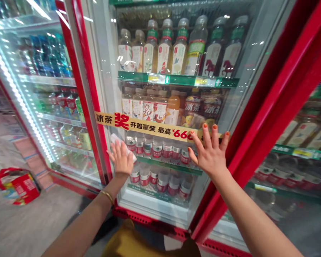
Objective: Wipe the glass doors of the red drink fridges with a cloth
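My left hand [121, 157] holds a folded white cloth [114, 137] flat against the glass door [160, 85], fingers spread over it. Part of the cloth is hidden under the fingers and palm. Farther right, my right hand [210, 151] is open, fingers spread, held at the glass with no object in it. Its fingertips overlap the end of a yellow strip [143, 125] with red and black lettering across the door. Behind the glass stand rows of bottles, tea drinks [164, 55] on top and water bottles with red labels [162, 181] at the bottom.
Red door frames [250, 134] border the glass on both sides. Another lit drinks fridge [49, 85] stands to the left, and one more is at the right. On the floor at left sits a red carry box [20, 187] near stacked cartons [33, 153].
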The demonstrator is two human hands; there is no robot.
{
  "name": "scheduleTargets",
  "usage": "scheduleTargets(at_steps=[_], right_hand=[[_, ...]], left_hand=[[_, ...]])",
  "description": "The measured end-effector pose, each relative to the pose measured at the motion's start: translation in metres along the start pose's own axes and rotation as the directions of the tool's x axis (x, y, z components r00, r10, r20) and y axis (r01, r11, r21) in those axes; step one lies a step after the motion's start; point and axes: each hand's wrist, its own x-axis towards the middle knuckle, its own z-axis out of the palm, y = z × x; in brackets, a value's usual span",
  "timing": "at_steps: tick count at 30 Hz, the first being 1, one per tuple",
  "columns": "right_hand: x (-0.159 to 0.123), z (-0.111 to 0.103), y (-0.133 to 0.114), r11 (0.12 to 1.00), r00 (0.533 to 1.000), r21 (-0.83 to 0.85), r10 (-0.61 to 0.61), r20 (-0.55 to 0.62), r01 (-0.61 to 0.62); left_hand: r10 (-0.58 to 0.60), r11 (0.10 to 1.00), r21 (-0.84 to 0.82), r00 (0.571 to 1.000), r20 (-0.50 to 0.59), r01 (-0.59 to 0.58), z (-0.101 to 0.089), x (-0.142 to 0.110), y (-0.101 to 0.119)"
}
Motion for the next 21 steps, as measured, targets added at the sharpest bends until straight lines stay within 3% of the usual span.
scheduleTargets(at_steps=[2, 4, 7, 9, 11, 12, 14, 17, 19, 21], right_hand=[[0.0, 0.0, 0.0, 1.0, 1.0, -0.009, 0.004, 0.01, -0.004], [0.0, -0.001, 0.001, 1.0, 0.999, -0.006, 0.013, 0.029, -0.013], [-0.001, -0.001, 0.003, 1.0, 0.999, 0.022, 0.01, 0.042, -0.011], [-0.001, -0.001, 0.003, 0.999, 1.0, 0.043, -0.001, 0.027, -0.001], [-0.001, -0.002, 0.003, 0.999, 1.0, 0.046, -0.005, 0.009, 0.004], [-0.001, -0.002, 0.002, 0.999, 1.0, 0.039, -0.005, 0.002, 0.005], [0.0, -0.002, 0.001, 1.0, 1.0, 0.02, -0.012, -0.006, 0.012], [0.001, -0.002, 0.0, 1.0, 1.0, 0.014, -0.023, -0.01, 0.023], [0.001, -0.002, 0.001, 0.999, 1.0, 0.027, -0.019, -0.023, 0.02], [0.001, -0.002, 0.002, 0.999, 0.999, 0.04, -0.015, -0.037, 0.017]], left_hand=[[-0.102, 0.995, -0.01, 0.995, -0.005, 0.102, 0.004, 0.033, 0.009], [-0.084, 0.996, -0.024, 0.995, 0.05, 0.086, 0.014, 0.058, 0.043], [0.16, 0.986, -0.064, 0.972, 0.172, -0.151, 0.029, 0.054, 0.108], [0.377, 0.926, -0.113, 0.896, 0.233, -0.36, 0.033, 0.022, 0.13], [0.498, 0.867, -0.143, 0.829, 0.255, -0.477, 0.03, -0.015, 0.12], [0.504, 0.864, -0.136, 0.827, 0.25, -0.485, 0.027, -0.028, 0.105], [0.422, 0.907, -0.078, 0.882, 0.21, -0.415, 0.019, -0.037, 0.065], [0.109, 0.994, 0.011, 0.989, 0.102, -0.111, 0.011, -0.002, 0.023], [-0.082, 0.997, -0.005, 0.994, 0.068, 0.083, 0.011, 0.032, 0.028], [-0.09, 0.995, -0.042, 0.99, 0.105, 0.095, 0.015, 0.051, 0.051]])
